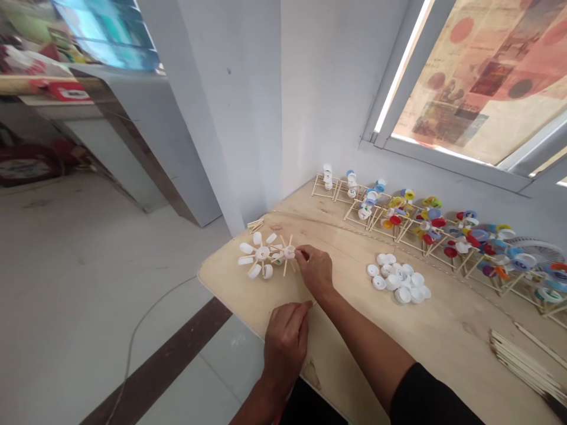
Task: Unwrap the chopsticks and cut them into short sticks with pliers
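R hand [313, 270] is at the right side of the cap wheel [264, 255], a flat spoked thing of white plastic bottle caps on thin wooden sticks, lying on the plywood table [336, 348] near its rounded corner. R fingertips [299, 254] are narrow, closed on or right against a white cap [289, 252] at the wheel's right side; exact grip partly hidden by the fingers. Another white cap [262, 252] sits at wheel centre. L hand [286, 345] is just below, apart from the wheel, fingers together and pointing up-right toward R wrist. A thin pale sliver [310, 304] shows at the L fingertips; too small to tell if it's a held stick, so L grip unclear.

Nearby: small bundle of wooden sticks [256, 225] just past the wheel, loose pile of white caps [396, 278] to the right, long row of stick frames with coloured caps [425, 227] along the wall, stack of long sticks [522, 363] at lower right. Fan guard [535, 251] partly hidden behind the row.

Risks: sticks look thin, so too much pressure from R hand could snap one or loosen a joint, and caps could drop off. Wheel is close to the table edge; a bump could push it over onto the tiled floor [186, 378]. Wide spokes could also catch the small stick bundle.
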Motion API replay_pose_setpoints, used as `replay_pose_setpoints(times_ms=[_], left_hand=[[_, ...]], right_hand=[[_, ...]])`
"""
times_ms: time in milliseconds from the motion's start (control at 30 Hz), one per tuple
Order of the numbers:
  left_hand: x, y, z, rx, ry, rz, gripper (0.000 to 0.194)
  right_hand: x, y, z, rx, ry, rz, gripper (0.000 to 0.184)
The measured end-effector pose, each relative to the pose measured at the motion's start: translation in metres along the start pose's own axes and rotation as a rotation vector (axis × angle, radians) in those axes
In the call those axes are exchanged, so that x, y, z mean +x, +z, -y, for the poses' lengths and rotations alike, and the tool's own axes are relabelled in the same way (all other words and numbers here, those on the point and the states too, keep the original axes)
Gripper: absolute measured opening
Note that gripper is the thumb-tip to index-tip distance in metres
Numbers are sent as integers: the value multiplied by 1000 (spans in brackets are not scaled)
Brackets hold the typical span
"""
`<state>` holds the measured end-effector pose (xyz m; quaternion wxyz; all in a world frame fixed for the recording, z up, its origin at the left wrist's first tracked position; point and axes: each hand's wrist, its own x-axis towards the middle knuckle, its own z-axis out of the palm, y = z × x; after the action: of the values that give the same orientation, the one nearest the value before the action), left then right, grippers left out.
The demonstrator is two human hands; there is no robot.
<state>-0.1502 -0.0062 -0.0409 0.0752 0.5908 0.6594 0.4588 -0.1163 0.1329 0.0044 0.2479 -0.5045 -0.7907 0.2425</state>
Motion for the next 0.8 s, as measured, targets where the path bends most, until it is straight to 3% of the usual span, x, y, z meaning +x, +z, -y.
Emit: replay_pose_setpoints(times_ms=[233, 400, 500, 600, 700, 800], left_hand=[[-1, 2, 3, 41, 9, -56, 27], [0, 3, 3, 73, 14, -66, 26], [1, 2, 2, 92, 34, -56, 25], [2, -1, 2, 107, 48, -25, 24], [5, -2, 4, 98, 49, 4, 23], [15, 0, 2, 40, 20, 83, 23]], right_hand=[[10, 11, 13, 41, -28, 47, 22], [9, 2, 8, 98, -45, 80, 21], [-2, -19, -7, 143, -20, 57, 24], [-27, -54, -28, 197, 7, 27, 27], [-72, -94, -50, 260, 29, 31, 31], [-129, -126, -73, 369, 168, 22, 33]])
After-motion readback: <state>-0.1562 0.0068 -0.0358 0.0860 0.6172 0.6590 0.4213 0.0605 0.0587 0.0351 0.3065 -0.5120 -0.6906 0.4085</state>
